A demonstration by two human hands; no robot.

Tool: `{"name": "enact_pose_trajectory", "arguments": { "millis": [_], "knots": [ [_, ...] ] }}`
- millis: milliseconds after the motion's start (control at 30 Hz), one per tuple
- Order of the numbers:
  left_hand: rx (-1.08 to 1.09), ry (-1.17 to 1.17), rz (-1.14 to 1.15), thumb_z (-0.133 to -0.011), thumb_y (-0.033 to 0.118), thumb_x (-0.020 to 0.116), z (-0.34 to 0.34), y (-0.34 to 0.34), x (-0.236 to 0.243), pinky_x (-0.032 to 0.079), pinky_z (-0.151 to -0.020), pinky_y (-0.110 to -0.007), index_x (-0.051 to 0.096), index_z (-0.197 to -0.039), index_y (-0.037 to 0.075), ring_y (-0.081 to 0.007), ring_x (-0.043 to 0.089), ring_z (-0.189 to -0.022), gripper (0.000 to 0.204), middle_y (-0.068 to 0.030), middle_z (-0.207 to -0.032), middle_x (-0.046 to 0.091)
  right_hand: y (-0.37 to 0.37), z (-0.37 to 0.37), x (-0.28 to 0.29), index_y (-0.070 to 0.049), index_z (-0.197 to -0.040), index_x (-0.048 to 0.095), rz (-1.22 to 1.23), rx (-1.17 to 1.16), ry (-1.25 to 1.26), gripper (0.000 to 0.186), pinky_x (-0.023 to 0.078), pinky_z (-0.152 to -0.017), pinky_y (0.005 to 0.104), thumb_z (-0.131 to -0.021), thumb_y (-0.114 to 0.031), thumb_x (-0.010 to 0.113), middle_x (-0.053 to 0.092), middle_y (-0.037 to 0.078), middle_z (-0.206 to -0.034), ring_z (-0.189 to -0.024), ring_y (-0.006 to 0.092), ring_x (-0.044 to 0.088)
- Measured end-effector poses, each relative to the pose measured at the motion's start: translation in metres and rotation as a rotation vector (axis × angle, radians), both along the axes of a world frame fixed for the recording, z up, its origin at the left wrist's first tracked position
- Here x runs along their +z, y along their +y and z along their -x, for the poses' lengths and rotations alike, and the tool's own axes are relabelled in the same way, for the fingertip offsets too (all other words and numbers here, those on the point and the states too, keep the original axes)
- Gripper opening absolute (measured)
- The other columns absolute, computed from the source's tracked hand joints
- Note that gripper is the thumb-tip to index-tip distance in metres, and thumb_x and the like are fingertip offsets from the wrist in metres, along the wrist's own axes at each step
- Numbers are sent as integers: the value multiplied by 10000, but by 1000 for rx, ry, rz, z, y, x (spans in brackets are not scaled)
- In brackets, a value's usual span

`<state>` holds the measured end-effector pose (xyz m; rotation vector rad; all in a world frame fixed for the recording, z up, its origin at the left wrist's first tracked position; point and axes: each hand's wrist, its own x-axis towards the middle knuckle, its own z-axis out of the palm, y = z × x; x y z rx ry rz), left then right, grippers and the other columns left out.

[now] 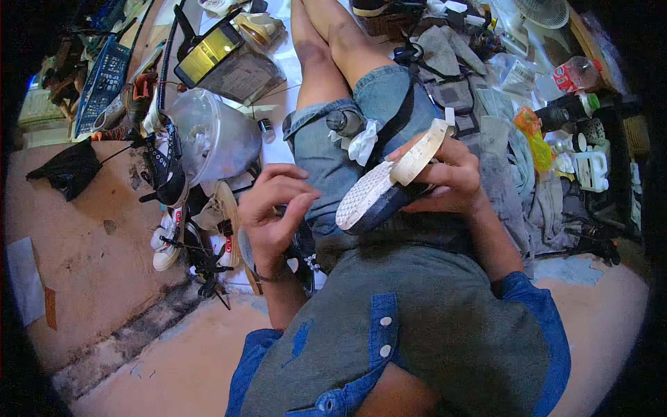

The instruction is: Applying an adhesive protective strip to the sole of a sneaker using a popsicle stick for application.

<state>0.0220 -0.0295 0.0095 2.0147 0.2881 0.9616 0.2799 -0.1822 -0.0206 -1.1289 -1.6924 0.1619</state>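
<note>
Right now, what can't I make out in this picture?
All in the head view:
- Inside of the shoe: turned away, hidden by its white sole.
- Some fingertips of the right hand: behind the shoe.
- Top of the fan: cut off by the upper edge.
- Contents of the tub: blurred by its cloudy wall.

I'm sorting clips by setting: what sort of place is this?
Probably a cluttered shoe-repair or shoe-cleaning corner: the right hand holds a dark shoe with its pale sole showing, other shoes lie at left, and a plastic tub stands nearby.
</note>
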Motion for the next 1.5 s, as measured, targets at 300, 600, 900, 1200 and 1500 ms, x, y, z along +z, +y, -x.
{"name": "enact_pose_trajectory", "arguments": {
  "millis": [300,600,900,1200,1500],
  "knots": [
    [-94,223,211,-756,64,789,-28,-35,54,512,-757,-305,709,-921,-27,-203,671,-831,205,-127,-886,705,0,2,-2,-84,-936,706,17,3,-43,446,542,-783,408,-567,-248,893,715,160,-1011,-922,321,704],
    [-253,380,234,-719,60,819,-13,-12,53,536,-736,-297,723,-859,-25,-217,708,-816,190,-135,-890,721,1,5,1,-106,-948,704,49,50,-68,431,540,-780,395,-579,-230,890,723,124,-1022,-924,302,710],
    [-137,354,123,-767,48,774,-5,-28,61,542,-735,-302,724,-884,5,-229,712,-824,134,-128,-909,723,3,4,-1,-103,-969,720,46,20,-84,452,538,-808,391,-569,-232,886,728,121,-1038,-951,290,711],
    [90,531,-268,-790,30,717,-10,-39,61,500,-671,-377,597,-913,25,-306,642,-784,172,-131,-887,635,9,9,-4,-131,-1000,732,7,-93,-83,487,530,-755,401,-569,-291,897,692,88,-953,-870,289,679],
    [35,484,-275,-823,11,639,-16,-33,46,470,-709,-426,524,-967,29,-352,578,-840,185,-153,-933,574,10,10,1,-120,-1001,733,-27,-104,-69,488,542,-799,393,-569,-266,906,707,99,-1009,-927,282,687]
  ]
}}
